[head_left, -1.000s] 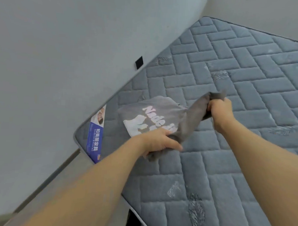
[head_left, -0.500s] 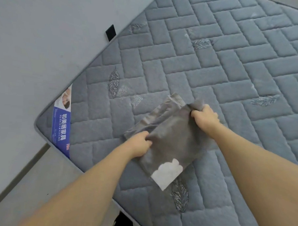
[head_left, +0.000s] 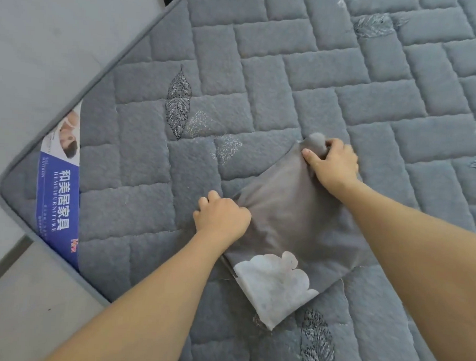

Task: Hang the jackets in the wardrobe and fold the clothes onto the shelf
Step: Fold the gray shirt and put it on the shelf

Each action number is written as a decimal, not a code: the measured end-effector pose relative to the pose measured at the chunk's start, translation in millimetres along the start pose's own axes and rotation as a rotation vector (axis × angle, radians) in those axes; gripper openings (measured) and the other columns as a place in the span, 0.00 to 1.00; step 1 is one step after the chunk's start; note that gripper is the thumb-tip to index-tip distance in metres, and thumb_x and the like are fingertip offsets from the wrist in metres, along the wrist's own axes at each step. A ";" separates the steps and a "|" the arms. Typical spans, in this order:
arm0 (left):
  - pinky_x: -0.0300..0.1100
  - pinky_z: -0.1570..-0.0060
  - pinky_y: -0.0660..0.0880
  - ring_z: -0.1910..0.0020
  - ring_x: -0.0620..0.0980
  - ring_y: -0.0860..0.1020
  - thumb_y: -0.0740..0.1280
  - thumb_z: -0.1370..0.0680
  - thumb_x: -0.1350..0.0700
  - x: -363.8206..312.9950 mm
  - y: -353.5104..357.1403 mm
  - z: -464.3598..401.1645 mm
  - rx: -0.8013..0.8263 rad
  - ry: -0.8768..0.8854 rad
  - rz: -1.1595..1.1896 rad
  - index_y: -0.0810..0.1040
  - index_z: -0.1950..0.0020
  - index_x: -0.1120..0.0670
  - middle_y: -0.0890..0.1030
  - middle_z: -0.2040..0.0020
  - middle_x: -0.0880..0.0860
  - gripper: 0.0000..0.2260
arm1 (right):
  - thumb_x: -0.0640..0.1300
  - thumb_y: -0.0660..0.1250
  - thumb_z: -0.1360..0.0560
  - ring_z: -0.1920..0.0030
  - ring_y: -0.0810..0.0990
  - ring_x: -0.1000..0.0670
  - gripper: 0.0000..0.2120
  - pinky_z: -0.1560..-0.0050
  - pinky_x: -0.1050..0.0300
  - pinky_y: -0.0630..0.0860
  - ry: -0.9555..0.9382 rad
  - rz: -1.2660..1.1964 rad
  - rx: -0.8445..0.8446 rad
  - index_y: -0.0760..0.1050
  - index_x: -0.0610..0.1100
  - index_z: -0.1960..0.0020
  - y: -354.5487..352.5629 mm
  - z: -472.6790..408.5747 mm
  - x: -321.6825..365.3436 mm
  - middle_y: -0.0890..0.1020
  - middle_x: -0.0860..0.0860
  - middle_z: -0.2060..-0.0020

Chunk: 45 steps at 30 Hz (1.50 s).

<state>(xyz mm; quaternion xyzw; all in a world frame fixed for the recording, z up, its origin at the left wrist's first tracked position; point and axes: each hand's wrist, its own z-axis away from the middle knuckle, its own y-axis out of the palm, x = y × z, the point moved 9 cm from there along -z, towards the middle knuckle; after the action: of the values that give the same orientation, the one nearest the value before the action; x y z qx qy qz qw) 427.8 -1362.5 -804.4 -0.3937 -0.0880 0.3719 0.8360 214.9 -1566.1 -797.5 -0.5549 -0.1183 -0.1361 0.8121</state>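
While the folded grey shirt (head_left: 289,218) lies on the mattress (head_left: 345,76), both hands' fingers apparently pinch its corners.

The left hand (head_left: 222,217) covers the shirt's (head_left: 289,220) near-left edge, its fingertips curled out of sight, and the right forearm hides the shirt's right side. The mattress (head_left: 345,76) runs off the top, right and bottom edges. The small print on its label (head_left: 58,199) is unreadable.

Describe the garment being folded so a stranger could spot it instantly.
Start at the grey quilted mattress. Near its lower middle lies a folded grey shirt, gripped by the left hand and right hand. Its white cloud-shaped print sets it apart from the mattress's leaf embroidery.
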 end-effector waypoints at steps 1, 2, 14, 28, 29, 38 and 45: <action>0.54 0.37 0.65 0.35 0.61 0.65 0.57 0.25 0.52 1.7 -1.3 1.8 0.014 -0.019 0.029 0.75 0.35 0.59 0.68 0.34 0.57 0.22 | 0.63 0.65 0.25 0.37 0.71 0.36 0.27 0.38 0.44 0.68 -0.036 -0.032 0.031 0.70 0.42 0.38 0.7 1.3 6.3 0.74 0.39 0.39; 0.53 0.36 0.66 0.35 0.61 0.66 0.58 0.26 0.52 5.0 -4.9 3.3 0.011 -0.045 0.064 0.75 0.35 0.60 0.68 0.33 0.58 0.22 | 0.61 0.64 0.24 0.39 0.73 0.37 0.23 0.41 0.44 0.70 -0.070 -0.067 0.075 0.71 0.42 0.43 3.0 4.0 14.1 0.76 0.39 0.42; 0.49 0.45 0.72 0.43 0.62 0.75 0.58 0.26 0.61 18.6 -2.3 10.9 0.109 0.011 0.186 0.68 0.55 0.54 0.77 0.41 0.60 0.02 | 0.62 0.74 0.33 0.53 0.82 0.49 0.25 0.50 0.51 0.79 -0.029 -0.466 0.301 0.77 0.44 0.47 16.6 28.5 46.2 0.83 0.52 0.55; 0.48 0.58 0.66 0.51 0.64 0.77 0.59 0.24 0.58 166.4 -242.5 334.3 -0.658 -0.128 0.203 0.72 0.53 0.55 0.80 0.48 0.62 0.04 | 0.55 0.69 0.24 0.58 0.80 0.58 0.08 0.63 0.67 0.73 -0.340 -1.022 0.405 0.79 0.52 0.52 -166.7 325.0 255.1 0.82 0.55 0.58; 0.48 0.58 0.66 0.51 0.63 0.77 0.59 0.23 0.56 186.3 -262.6 376.4 -0.741 -0.152 0.190 0.72 0.54 0.55 0.81 0.50 0.62 0.05 | 0.55 0.69 0.23 0.57 0.80 0.57 0.07 0.60 0.66 0.73 -0.383 -1.048 0.402 0.79 0.52 0.51 -183.3 355.3 273.8 0.82 0.55 0.57; 0.50 0.55 0.66 0.54 0.62 0.75 0.58 0.18 0.49 336.0 -332.8 733.0 -1.233 -0.398 -0.023 0.73 0.53 0.53 0.81 0.57 0.58 0.10 | 0.56 0.68 0.24 0.49 0.79 0.54 0.07 0.46 0.62 0.71 -0.682 -1.170 0.484 0.77 0.56 0.48 -258.6 651.7 425.2 0.80 0.60 0.57; 0.48 0.59 0.60 0.55 0.60 0.74 0.55 0.17 0.51 415.7 -253.7 975.5 -1.360 -0.843 -0.074 0.68 0.55 0.52 0.81 0.53 0.57 0.09 | 0.60 0.65 0.23 0.56 0.78 0.59 0.10 0.57 0.69 0.69 -1.003 -1.107 0.780 0.78 0.55 0.51 -275.1 917.4 459.0 0.79 0.63 0.60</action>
<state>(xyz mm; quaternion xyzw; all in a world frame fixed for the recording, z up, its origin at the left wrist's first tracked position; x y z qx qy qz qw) 433.0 -601.8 -23.3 -0.6400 -0.6170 0.3265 0.3210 509.5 -846.4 -74.2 -0.0911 -0.7584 -0.2013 0.6131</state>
